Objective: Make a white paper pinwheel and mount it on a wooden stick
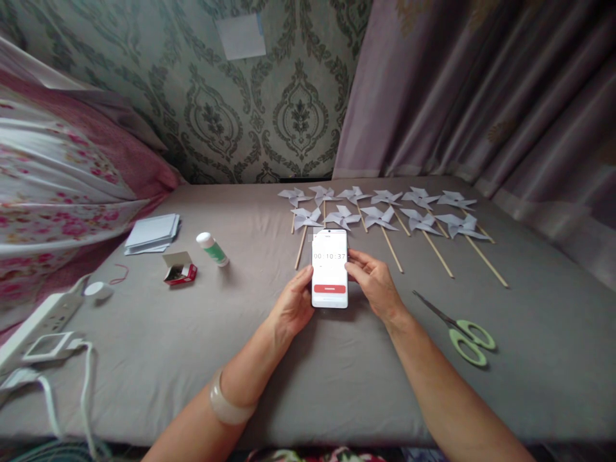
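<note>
A smartphone (330, 273) is held upright between both hands, its lit screen showing a timer at 00:10:37 and a red button. My left hand (294, 305) grips its lower left edge, and my right hand (378, 282) grips the right edge. Behind the phone lie two rows of white paper pinwheels (379, 218) on wooden sticks; the phone covers part of the front row. Scissors (457, 330) with green handles rest to the right of my right forearm, blades pointing away to the left.
On the left are a stack of white paper (153, 232), a glue stick (212, 249), an opened small red box (180, 273), a white cap (97, 291) and a red string (119, 274). A power strip (45, 321) with cables lies at the left edge. Curtains hang on both sides.
</note>
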Tool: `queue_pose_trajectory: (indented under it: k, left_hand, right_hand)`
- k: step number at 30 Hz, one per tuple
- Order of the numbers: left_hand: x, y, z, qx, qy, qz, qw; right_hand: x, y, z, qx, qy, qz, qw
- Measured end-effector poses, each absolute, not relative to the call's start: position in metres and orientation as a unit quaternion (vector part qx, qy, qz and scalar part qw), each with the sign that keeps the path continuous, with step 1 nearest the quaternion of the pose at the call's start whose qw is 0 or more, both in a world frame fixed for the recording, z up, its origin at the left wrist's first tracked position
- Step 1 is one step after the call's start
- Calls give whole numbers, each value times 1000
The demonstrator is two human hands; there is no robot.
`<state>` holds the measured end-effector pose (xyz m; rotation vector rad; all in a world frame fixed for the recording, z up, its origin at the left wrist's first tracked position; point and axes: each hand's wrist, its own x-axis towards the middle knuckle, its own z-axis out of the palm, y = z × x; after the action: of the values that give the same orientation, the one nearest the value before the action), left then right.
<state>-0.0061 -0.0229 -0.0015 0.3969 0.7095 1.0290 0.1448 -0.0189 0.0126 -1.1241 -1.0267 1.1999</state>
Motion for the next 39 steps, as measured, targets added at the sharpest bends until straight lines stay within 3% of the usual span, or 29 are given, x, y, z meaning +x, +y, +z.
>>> queue_pose_trajectory:
  k: [13,23,39]
  left_hand:
    - [-6,-23,-2,179,334,484,789]
    - [-11,-20,7,177,326,503,781]
    - [-12,-17,1,173,333,517,770]
  right_hand:
    - [145,-20,15,-484,-449,513,549]
    - [140,-25,17,-450,-436,597,502]
    - [119,-30,-5,-469,-482,526,521]
